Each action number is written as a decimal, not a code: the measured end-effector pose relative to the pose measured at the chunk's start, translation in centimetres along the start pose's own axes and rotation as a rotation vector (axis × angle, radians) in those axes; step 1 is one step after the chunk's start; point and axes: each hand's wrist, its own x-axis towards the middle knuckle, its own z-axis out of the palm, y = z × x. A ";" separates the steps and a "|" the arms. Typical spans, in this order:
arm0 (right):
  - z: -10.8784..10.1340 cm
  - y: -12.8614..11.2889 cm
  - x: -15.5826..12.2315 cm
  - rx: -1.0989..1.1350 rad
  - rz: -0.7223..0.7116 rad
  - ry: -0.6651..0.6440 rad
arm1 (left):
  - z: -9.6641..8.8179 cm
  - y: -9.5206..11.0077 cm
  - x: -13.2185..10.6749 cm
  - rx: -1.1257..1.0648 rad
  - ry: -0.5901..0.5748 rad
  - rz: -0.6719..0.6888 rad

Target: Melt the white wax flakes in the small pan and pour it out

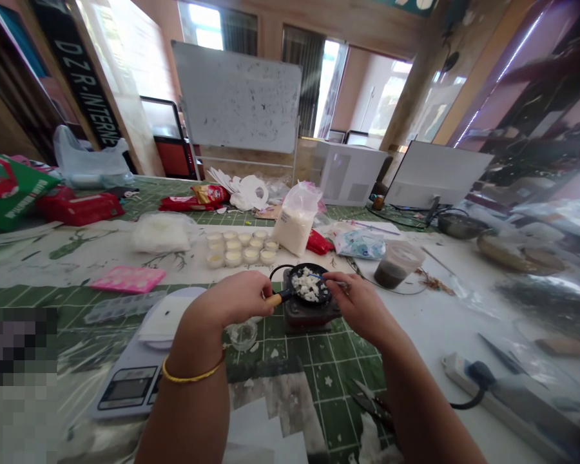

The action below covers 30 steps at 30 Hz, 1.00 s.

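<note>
two hands | left hand (236, 298) grips black pan (325, 291) handle | right hand (352, 306) pinches thin utensil (315, 276) over white chunks (304, 287)

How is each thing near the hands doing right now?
Left hand: gripping the pan's wooden handle
Right hand: pinching a thin utensil over the pan
Black pan: resting on a burner
White chunks: solid, lumpy, in the pan
Small cups: filled with white stuff, in rows

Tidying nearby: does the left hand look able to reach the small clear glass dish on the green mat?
Probably yes: the left hand sits just above the glass dish, nothing between, though it must release the wooden handle of the small black pan.
</note>
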 end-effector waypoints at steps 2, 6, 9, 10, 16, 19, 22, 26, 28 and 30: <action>0.1 -0.1 0.0 0.010 -0.006 -0.011 | 0.0 0.0 0.0 -0.004 0.000 0.006; 0.1 -0.3 -0.1 0.030 -0.015 0.044 | 0.1 -0.2 0.2 -0.002 0.008 0.003; 0.0 -0.5 -0.3 0.003 -0.003 -0.046 | 0.1 -0.2 0.2 0.004 0.016 0.013; -0.2 -0.5 -0.4 0.000 0.000 -0.044 | 0.1 -0.2 0.3 0.004 0.016 0.015; -1.3 -0.8 -1.3 0.006 0.005 0.019 | 0.1 -0.2 0.2 -0.013 0.000 0.001; -1.5 -0.8 -1.3 0.001 0.016 0.005 | 0.1 -0.3 0.2 -0.019 -0.010 0.002; -1.5 -0.8 -1.4 0.043 0.014 0.037 | 0.1 -0.3 0.3 -0.007 -0.002 0.013; -1.5 -0.7 -1.4 0.060 0.012 -0.039 | 0.0 -0.2 0.2 -0.007 0.002 0.012; -1.6 -0.6 -1.5 0.074 0.051 -0.017 | 0.0 -0.2 0.2 -0.010 0.000 0.021; -1.8 -0.6 -1.6 0.093 0.064 0.008 | 0.0 -0.3 0.2 -0.017 -0.003 0.030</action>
